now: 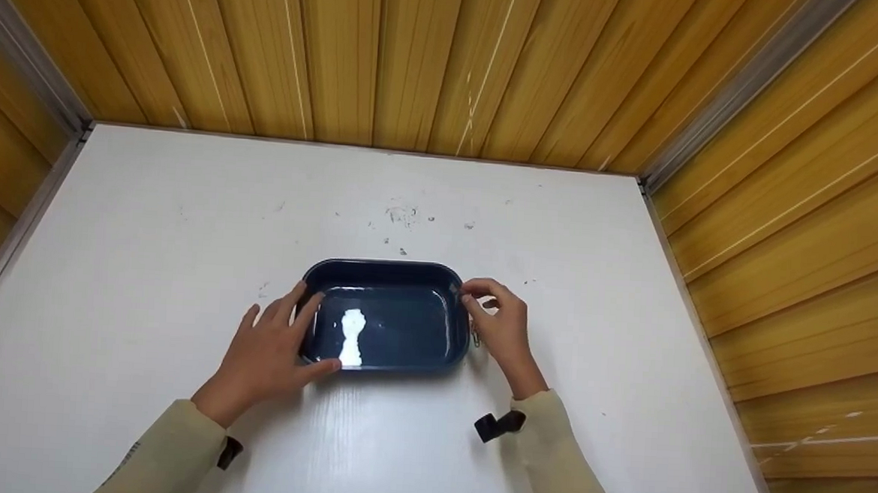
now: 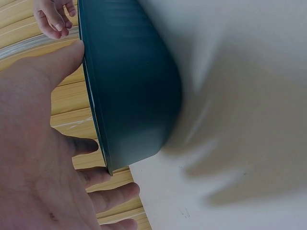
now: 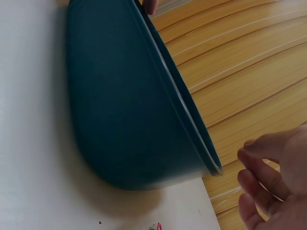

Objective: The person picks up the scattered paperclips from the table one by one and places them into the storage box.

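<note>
A dark blue rectangular dish [image 1: 390,326] with rounded corners sits on the white table. My left hand [image 1: 264,354] rests at its left end with fingers spread, the thumb [image 2: 72,55] on the near rim and the fingertips at the left rim. Over by the right rim, my right hand [image 1: 503,321] has its thumb and index fingertips close together; I cannot tell whether something small is between them. The right wrist view shows those fingers [image 3: 259,179] bent just outside the rim. Small metallic clip-like pieces [image 1: 476,336] lie between the dish and the right hand.
The white table [image 1: 182,263] shows scattered dark marks [image 1: 401,214] beyond the dish. Wood-patterned panels [image 1: 403,64] border its back and sides. A little red and green item [image 3: 157,226] appears at the bottom of the right wrist view.
</note>
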`<state>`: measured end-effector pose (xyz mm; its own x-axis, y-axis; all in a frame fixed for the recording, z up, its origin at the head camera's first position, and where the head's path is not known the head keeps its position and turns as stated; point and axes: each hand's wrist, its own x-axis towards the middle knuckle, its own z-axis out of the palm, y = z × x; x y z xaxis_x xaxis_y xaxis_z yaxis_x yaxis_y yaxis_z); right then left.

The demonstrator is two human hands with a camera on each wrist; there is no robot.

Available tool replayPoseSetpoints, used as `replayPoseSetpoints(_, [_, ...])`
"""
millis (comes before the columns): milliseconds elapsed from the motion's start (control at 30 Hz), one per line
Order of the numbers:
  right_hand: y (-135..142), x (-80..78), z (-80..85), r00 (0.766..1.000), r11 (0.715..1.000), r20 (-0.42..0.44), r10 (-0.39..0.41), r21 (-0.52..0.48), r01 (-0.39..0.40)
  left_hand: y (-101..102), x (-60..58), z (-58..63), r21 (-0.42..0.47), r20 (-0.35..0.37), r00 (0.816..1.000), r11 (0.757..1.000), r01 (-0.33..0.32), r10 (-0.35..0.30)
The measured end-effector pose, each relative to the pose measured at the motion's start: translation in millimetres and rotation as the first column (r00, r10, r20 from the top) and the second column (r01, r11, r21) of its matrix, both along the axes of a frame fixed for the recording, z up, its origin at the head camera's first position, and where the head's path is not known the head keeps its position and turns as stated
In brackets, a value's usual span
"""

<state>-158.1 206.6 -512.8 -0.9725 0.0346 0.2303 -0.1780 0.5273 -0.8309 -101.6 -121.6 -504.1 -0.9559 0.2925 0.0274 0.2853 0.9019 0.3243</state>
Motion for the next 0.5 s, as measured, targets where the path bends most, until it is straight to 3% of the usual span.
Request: replayPoseSetpoints(500, [10.5, -0.2, -1.7, 0.999, 0.997, -0.002, -0.048, -0.064, 0.048, -0.3, 0.2, -1.8, -0.01, -0.026, 1.0, 1.0, 0.001, -0.001])
